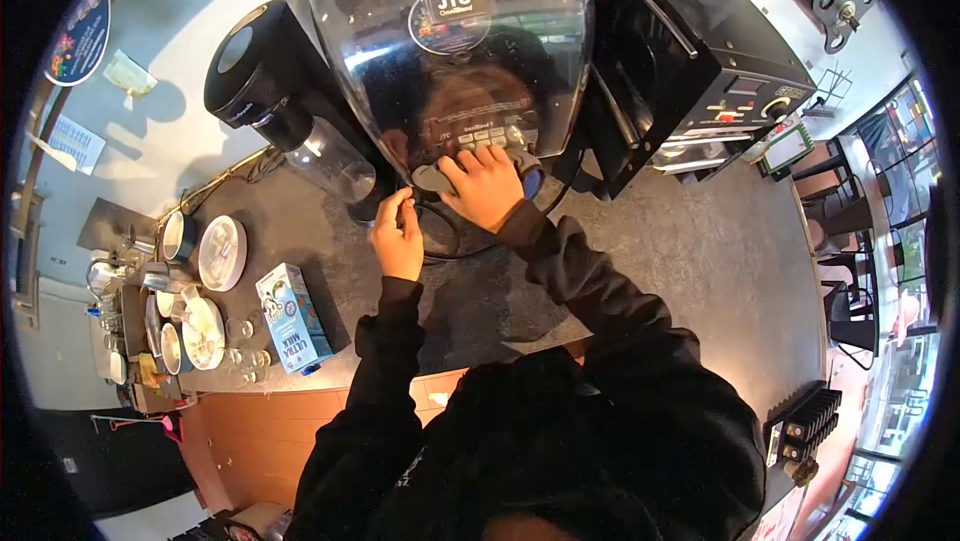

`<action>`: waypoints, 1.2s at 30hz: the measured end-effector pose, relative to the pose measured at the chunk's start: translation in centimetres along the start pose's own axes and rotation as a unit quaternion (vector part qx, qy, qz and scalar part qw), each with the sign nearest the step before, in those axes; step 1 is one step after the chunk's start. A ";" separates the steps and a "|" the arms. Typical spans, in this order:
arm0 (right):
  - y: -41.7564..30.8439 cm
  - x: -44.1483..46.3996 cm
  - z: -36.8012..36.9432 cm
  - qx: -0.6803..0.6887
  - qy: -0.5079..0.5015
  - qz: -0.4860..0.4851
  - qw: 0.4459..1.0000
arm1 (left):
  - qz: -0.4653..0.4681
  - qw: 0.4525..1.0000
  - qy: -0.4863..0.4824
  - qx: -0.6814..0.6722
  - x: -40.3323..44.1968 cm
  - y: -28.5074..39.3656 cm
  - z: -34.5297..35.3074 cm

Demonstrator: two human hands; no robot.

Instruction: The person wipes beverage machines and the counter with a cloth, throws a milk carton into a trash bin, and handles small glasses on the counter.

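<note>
Counter (720, 271) supported a JTC blender (460, 76) midway along its far edge, beside a boxy black machine (705, 91). A blue milk carton (293, 319) sat toward the near-left corner. A person's right hand (485, 189) lay on the blender's front base, fingers slightly spread; the left hand (398, 231), just beside it, held thumb and forefinger close together near a black cable (458, 235), whether pinching anything impossible to tell.
</note>
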State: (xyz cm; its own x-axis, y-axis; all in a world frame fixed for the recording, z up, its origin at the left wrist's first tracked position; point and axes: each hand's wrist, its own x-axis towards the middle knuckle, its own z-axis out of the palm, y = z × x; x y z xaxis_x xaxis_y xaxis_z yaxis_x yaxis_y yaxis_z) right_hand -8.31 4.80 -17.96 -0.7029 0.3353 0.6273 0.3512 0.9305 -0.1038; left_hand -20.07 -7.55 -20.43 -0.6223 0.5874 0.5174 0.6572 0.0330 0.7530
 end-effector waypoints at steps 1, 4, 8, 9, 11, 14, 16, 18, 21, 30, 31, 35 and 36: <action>0.4 -0.5 0.0 0.000 0.000 0.002 1.000 | -0.003 1.000 0.001 0.008 0.1 0.3 0.0; 2.0 -2.6 -0.2 -0.066 0.043 -0.087 0.993 | 0.038 0.999 -0.005 0.011 0.2 1.4 0.6; 4.1 -4.8 0.1 -0.039 0.108 -0.086 0.990 | 0.107 0.991 -0.062 0.046 0.2 2.4 1.1; 4.5 -5.4 -0.6 -0.033 0.098 -0.069 0.992 | 0.148 0.985 -0.069 0.054 0.5 2.8 1.2; 5.3 -6.7 -0.7 -0.036 0.105 -0.059 0.992 | 0.157 0.982 -0.081 0.069 0.5 2.1 1.9; 5.0 -8.0 -1.6 0.024 0.110 0.002 0.994 | 0.173 0.977 -0.083 0.093 0.3 0.9 3.0; 4.7 -9.1 -1.5 0.023 0.106 0.026 0.994 | 0.151 0.978 -0.096 0.105 0.4 1.9 3.3; 4.3 -10.1 -1.2 0.020 0.112 0.052 0.992 | 0.149 0.976 -0.099 0.122 0.5 2.3 3.7; 3.2 -12.3 -1.2 0.046 0.059 0.090 0.993 | 0.176 0.965 -0.083 0.175 1.1 2.1 4.3; 1.6 -15.4 0.5 0.021 -0.010 0.114 0.993 | 0.223 0.956 -0.044 0.187 1.1 2.2 4.6; 1.6 -15.4 0.3 0.019 -0.030 0.116 0.993 | 0.224 0.957 -0.040 0.180 1.0 2.4 4.5; 1.2 -14.6 -0.1 0.068 -0.023 0.106 0.992 | 0.250 0.956 -0.017 0.153 0.5 3.7 3.0; 0.8 -13.7 -1.3 0.102 0.057 0.117 0.986 | 0.258 0.956 -0.010 0.138 0.5 3.9 2.7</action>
State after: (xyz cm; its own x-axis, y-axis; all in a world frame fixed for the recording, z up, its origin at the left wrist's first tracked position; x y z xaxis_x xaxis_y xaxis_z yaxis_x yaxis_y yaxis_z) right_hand 2.39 0.79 -25.59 -0.5400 0.5361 0.6488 0.3554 0.8440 -0.4016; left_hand -16.62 -4.97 -18.33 -0.1783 0.5987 0.7808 0.9632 -0.0558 0.2628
